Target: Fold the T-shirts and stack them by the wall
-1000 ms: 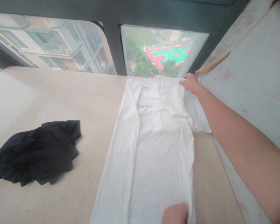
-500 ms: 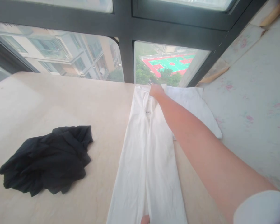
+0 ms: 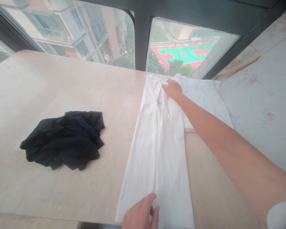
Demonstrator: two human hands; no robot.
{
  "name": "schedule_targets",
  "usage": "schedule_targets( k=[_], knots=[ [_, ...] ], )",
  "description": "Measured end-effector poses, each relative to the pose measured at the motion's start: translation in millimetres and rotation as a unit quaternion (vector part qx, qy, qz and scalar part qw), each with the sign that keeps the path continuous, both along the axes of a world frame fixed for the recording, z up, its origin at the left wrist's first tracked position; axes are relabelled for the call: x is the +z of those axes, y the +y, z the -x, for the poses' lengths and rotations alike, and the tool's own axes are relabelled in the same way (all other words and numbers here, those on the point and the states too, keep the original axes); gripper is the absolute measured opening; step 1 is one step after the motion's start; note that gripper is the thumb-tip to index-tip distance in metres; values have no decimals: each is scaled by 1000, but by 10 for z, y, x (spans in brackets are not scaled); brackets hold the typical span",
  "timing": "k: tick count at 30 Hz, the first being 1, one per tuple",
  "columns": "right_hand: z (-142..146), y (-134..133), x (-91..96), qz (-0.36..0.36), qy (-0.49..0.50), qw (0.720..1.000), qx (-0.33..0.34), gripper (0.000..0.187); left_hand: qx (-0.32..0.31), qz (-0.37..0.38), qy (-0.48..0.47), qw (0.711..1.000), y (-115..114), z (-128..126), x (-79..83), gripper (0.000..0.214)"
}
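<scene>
A white shirt [image 3: 143,149] lies spread over the pale stone-like ledge [image 3: 90,197], with a lengthwise crease down its middle. Small dark lettering shows near its far end. At that far end my right hand [image 3: 173,89] is closed, pinching the fabric near the window. My left hand [image 3: 141,213] comes in from the bottom edge of the view, over the near part of the crease. Its visible fingers are apart and slightly bent, with no fabric plainly between them. A wider white section of cloth [image 3: 205,90] extends right, partly behind my right forearm.
A crumpled black garment [image 3: 64,140] lies on the left of the ledge. Dark window frames [image 3: 141,38] rise behind, and a flower-patterned wall [image 3: 264,101] borders the right. The ledge's front edge shows at the bottom left.
The camera has tilted down, so the ledge and garments sit higher in view. More of my left hand now shows near the crease. My right hand stays at the shirt's far end.
</scene>
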State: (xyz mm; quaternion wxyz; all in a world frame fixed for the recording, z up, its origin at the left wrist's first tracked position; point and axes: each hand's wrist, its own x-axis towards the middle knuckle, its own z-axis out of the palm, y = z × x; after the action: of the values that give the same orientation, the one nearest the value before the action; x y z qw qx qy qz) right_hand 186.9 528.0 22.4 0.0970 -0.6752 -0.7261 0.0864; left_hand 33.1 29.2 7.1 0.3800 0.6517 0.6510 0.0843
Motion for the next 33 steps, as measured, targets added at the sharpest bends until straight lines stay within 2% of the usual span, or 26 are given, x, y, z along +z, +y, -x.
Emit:
schedule_targets(
  k=[3, 4, 6, 9, 11, 18, 24, 27, 29, 31, 33],
  knots=[
    [129, -337, -143, -72, 13, 996, 50, 57, 15, -219, 51, 974, 238, 219, 98, 25],
    [185, -448, -200, -75, 11, 995, 63, 59, 9, -266, 72, 961, 325, 285, 110, 25],
    [295, -640, -313, -54, 1, 996, 77, 65, -47, -304, 108, 945, 479, 397, 99, 31],
    [420, -809, -446, -6, -11, 996, 86, 70, -141, -286, 163, 934, 600, 505, 32, 55],
    [474, -838, -492, 10, -11, 996, 87, 70, -163, -271, 194, 929, 608, 529, -15, 67],
    [784, -772, -469, 18, 0, 995, 102, 70, -132, -278, 254, 917, 511, 538, -97, 68],
    [1065, -819, -461, 19, 10, 993, 117, 71, -127, -284, 273, 910, 474, 665, -71, 68],
    [1018, -799, -423, 6, 24, 994, 110, 70, -118, -306, 272, 905, 476, 688, -43, 65],
    [905, -716, -366, -35, 39, 993, 106, 63, -95, -335, 254, 902, 441, 640, -53, 57],
    [729, -558, -296, -82, 44, 988, 123, 52, -63, -362, 216, 904, 350, 523, -96, 43],
    [510, -333, -234, -95, 32, 985, 142, 48, -51, -340, 189, 920, 205, 346, -161, 33]
  ],
)
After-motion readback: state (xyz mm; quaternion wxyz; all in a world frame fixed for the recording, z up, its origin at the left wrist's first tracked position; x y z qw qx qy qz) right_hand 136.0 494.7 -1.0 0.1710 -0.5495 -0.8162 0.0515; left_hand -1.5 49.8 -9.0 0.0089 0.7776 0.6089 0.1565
